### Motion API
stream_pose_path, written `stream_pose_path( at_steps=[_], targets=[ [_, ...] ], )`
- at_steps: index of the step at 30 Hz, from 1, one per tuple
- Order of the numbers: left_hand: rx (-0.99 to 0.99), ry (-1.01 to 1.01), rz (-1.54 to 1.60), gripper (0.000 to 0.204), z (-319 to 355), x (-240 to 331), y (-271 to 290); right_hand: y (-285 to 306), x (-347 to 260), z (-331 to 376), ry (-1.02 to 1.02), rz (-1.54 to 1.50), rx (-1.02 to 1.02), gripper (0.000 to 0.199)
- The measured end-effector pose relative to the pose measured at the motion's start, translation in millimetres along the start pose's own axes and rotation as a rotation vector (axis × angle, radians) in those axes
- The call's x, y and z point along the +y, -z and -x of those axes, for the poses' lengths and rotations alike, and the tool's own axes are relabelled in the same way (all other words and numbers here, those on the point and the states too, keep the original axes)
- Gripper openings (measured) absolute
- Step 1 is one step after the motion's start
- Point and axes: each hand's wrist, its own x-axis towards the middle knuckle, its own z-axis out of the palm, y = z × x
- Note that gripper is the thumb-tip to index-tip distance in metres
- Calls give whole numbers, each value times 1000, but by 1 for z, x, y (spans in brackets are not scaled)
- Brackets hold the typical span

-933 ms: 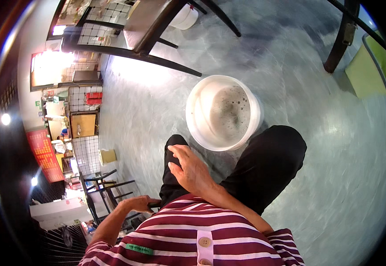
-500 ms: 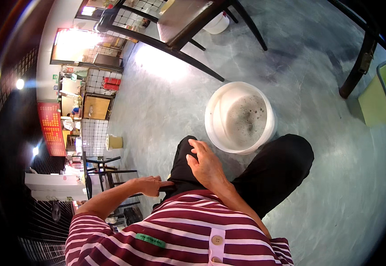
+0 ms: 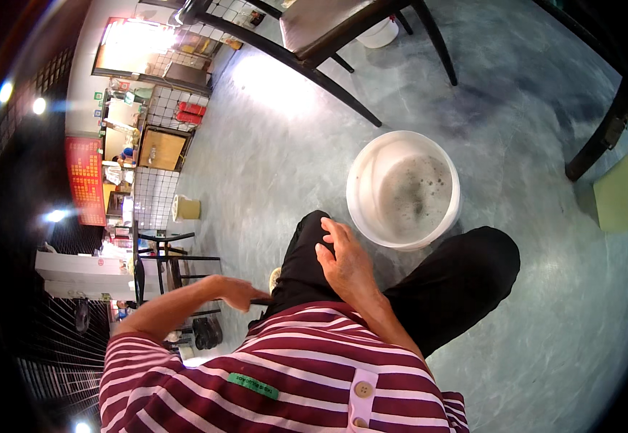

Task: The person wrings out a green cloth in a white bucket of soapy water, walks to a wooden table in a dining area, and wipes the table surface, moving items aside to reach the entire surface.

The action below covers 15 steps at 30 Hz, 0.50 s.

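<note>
My right hand reaches across my lap and lies over my left thigh near the knee, its fingers loosely apart with nothing in them. Low beside my left hip, my left hand is closed and slightly blurred. A dark, bar-like thing shows between that hand and my thigh; its kind is unclear, and my fingertips are hidden. In front of my knees a white bucket stands upright on the floor. Greyish water with foam and bubbles lies inside it. Neither hand touches the bucket.
Beyond the bucket stands a dark-framed chair, with another white bucket behind it. Dark furniture legs and a green bin are at the right. A yellowish bucket and black chair stand at the left.
The head view has shifted a little, so the bucket and chair sit farther right. My left hand has moved slightly away from my thigh. My right hand still lies over the left thigh.
</note>
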Motion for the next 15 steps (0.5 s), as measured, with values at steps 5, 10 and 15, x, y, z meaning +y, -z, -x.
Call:
stream_pose_path(
  at_steps=[5,10,15],
  targets=[
    [28,-13,244,92,2,18,6,-1,-2,-1,-12,11,-41,45],
    [266,-42,-147,88,-16,5,-11,-2,-2,-1,-12,9,-35,46],
    [-17,74,-25,91,-9,-1,-9,-2,-4,2,-9,33,-11,46]
  ],
)
